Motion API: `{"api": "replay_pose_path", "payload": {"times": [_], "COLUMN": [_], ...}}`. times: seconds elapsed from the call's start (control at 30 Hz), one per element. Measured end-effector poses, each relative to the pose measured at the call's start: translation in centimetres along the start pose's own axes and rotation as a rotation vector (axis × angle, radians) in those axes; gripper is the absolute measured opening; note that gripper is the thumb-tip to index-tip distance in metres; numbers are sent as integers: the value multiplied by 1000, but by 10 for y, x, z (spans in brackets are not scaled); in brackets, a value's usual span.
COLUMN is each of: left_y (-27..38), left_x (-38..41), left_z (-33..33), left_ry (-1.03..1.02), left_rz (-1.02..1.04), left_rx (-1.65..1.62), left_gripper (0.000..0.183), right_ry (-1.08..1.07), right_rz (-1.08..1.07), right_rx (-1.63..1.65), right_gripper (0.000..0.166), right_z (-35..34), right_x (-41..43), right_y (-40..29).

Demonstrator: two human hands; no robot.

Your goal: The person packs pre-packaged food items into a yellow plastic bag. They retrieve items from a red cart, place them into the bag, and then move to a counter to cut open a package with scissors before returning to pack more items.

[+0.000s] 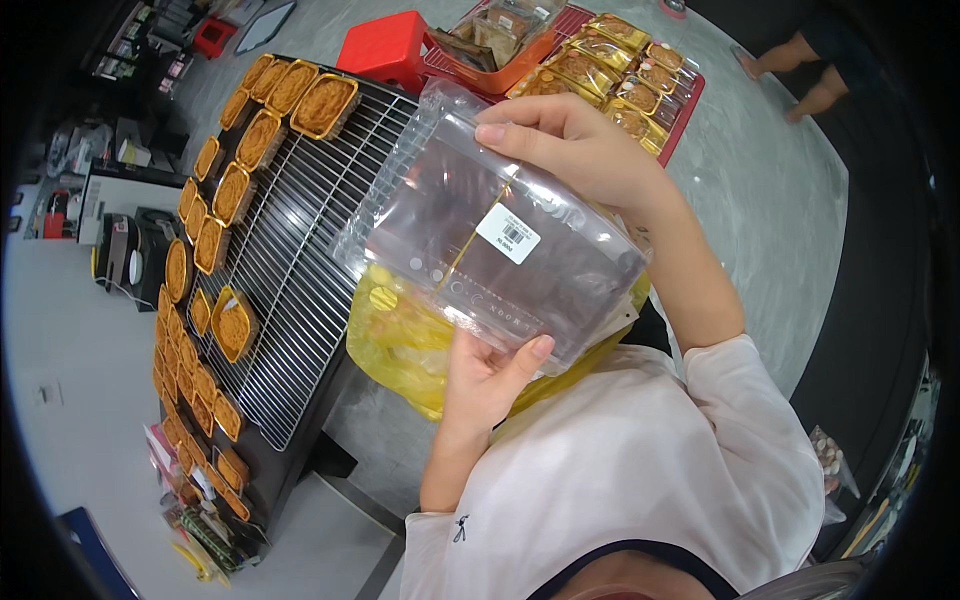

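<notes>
A packet of clear plastic packaging bags point(555, 270), with a white barcode label and a thin gold band, is held up before me in both hands. My left hand point(487, 375) grips its lower edge, thumb on top. At the upper edge, my right hand point(577, 150) holds it between thumb and fingers. Beneath the packet is a yellow plastic bag point(405, 367), partly hidden by it. To the left, small loaf-shaped cakes in gold trays point(325, 106) stand on a wire cooling rack point(300, 300); one cake point(234, 324) sits apart near the rack's middle.
Beyond my hands are a red plastic stool point(381, 51), an orange basket point(517, 79) of packets, and a red tray point(694, 101) with wrapped cakes point(589, 69). Kitchen equipment point(116, 247) stands at far left. Another person's legs point(814, 90) show at upper right.
</notes>
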State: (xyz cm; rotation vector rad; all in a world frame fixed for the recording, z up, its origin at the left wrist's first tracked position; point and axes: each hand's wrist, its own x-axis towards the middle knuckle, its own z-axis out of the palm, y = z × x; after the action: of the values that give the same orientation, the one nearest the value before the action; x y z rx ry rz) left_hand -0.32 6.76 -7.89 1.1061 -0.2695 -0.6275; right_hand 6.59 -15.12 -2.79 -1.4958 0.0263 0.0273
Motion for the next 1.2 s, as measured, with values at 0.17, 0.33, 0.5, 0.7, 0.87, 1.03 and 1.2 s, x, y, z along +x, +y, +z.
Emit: {"api": "replay_pose_path", "payload": {"times": [0.17, 0.33, 0.5, 0.7, 0.87, 1.03, 1.2], "left_y": [-4, -6, -11, -13, -15, -14, -15], "left_x": [4, 9, 11, 16, 19, 22, 24], "left_z": [6, 12, 10, 10, 9, 12, 14], "left_ry": [-3, 0, -42, -78, -103, -114, -130], "left_rz": [-94, -107, -140, -153, -156, -183, -258], "left_rx": [-26, -36, -43, -20, -27, 1, 26], "left_gripper": [45, 34, 34, 33, 32, 28, 22], "right_ry": [-65, -140, -155, -190, -191, -188, -230], "right_rz": [-19, -35, -33, -79, -68, -108, -71], "right_rx": [-155, -221, -280, -271, -255, -240, -318], "right_gripper": [35, 39, 41, 42, 43, 43, 44], "right_z": [-13, -18, -24, -30, -32, -36, -40], "right_x": [2, 3, 1, 0, -2, -4, -5], "right_y": [0, -4, -5, -3, -3, 1, -6]}}
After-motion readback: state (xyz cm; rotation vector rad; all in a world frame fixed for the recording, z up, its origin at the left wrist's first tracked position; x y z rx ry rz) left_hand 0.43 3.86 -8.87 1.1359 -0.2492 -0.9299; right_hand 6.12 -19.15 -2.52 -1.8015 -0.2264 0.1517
